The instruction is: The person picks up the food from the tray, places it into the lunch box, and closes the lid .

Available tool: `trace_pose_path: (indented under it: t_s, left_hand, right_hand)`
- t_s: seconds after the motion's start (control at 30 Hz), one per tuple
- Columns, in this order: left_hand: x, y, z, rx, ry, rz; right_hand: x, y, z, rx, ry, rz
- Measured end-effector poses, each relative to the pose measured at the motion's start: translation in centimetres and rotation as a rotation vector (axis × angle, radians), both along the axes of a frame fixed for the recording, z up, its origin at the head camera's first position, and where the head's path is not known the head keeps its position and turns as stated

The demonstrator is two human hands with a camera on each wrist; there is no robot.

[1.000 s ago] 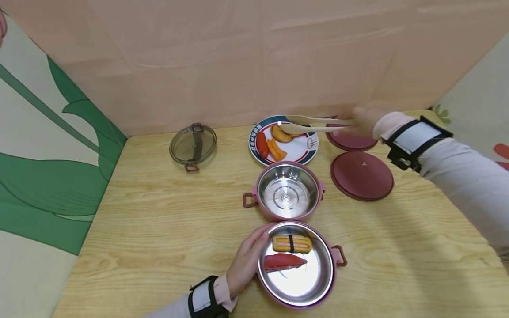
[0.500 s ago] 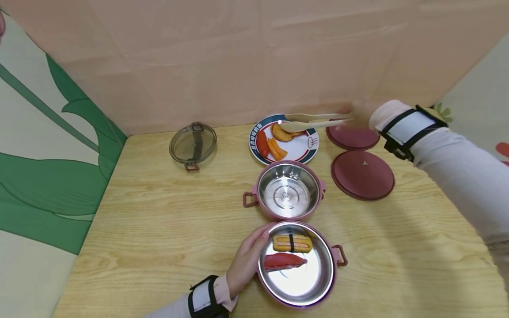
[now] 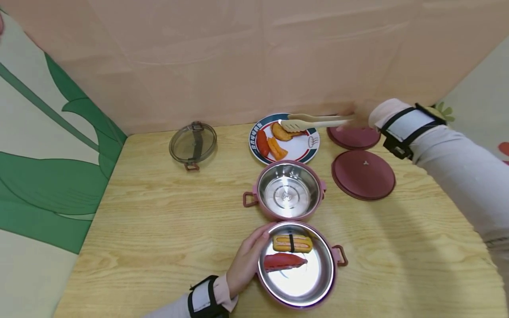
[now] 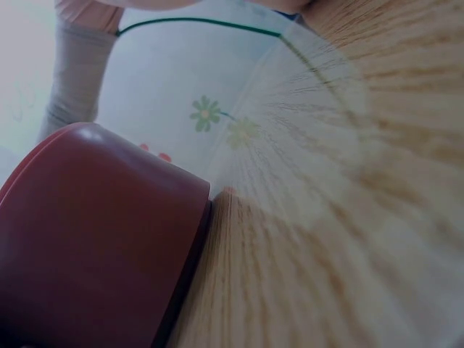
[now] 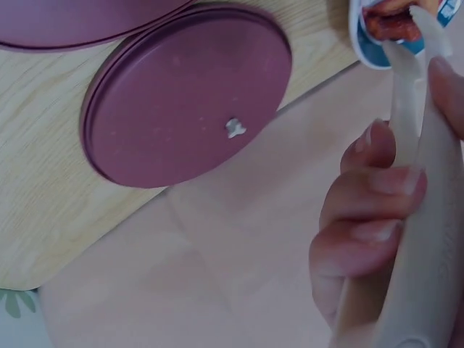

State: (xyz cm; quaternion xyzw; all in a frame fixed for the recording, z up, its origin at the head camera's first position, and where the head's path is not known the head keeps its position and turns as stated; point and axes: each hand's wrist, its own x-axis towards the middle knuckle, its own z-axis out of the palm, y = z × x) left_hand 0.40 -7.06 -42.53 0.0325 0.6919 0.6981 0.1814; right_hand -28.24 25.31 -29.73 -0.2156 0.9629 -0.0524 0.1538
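My right hand (image 3: 359, 115) grips cream tongs (image 3: 318, 121) at the back of the table. Their tips hover over a fried, drumstick-like toy food (image 3: 281, 132) on a blue-rimmed plate (image 3: 304, 152); contact cannot be told. In the right wrist view, fingers curl round the tongs (image 5: 428, 217), whose two arms stand slightly apart. My left hand (image 3: 247, 260) holds the left side of the front pot (image 3: 332, 280), thumb at its rim. Inside that pot lie a yellow toy food with a black band (image 3: 292, 243) and a red sausage-like one (image 3: 284, 262).
A second pink pot (image 3: 286, 196), steel inside, stands between the plate and the front pot. Two dark red lids (image 3: 363, 174) lie at the right. A clear glass lid (image 3: 192, 143) lies back left. The plate also bears red (image 3: 262, 143) and orange (image 3: 276, 149) toy foods.
My right wrist has shifted slightly up and left. The tongs have turned a little, and their arms look closer together. My left hand and the front pot have stayed put.
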Motion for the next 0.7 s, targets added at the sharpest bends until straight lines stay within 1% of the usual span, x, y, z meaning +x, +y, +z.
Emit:
trace_pose_path:
  t_s: [0.07,0.17,0.23,0.3,0.43,0.53,0.7]
  left_hand:
    - [0.0,0.0,0.0,-0.002,-0.001,0.003]
    - [0.0,0.0,0.1,-0.003,-0.001,0.008]
    - [0.0,0.0,0.1,-0.003,-0.004,0.009]
    - [0.1,0.0,0.1,-0.004,-0.005,0.011]
    - [0.1,0.1,0.0,-0.01,0.004,0.006]
    - [0.0,0.2,0.0,-0.007,0.011,-0.001]
    - [-0.1,0.3,0.0,0.002,0.013,-0.005]
  right_hand:
    - [0.1,-0.3,0.1,-0.008,-0.008,-0.008]
    - [0.2,-0.6,0.2,-0.042,-0.049,-0.045]
    - [0.2,-0.5,0.1,-0.058,-0.051,-0.047]
    - [0.3,-0.3,0.0,-0.064,-0.037,-0.037]
    - [0.4,0.4,-0.1,-0.047,0.032,0.031]
    - [0.6,0.8,0.0,-0.035,0.063,0.059]
    - [1.1,1.1,0.2,0.017,0.09,0.044]
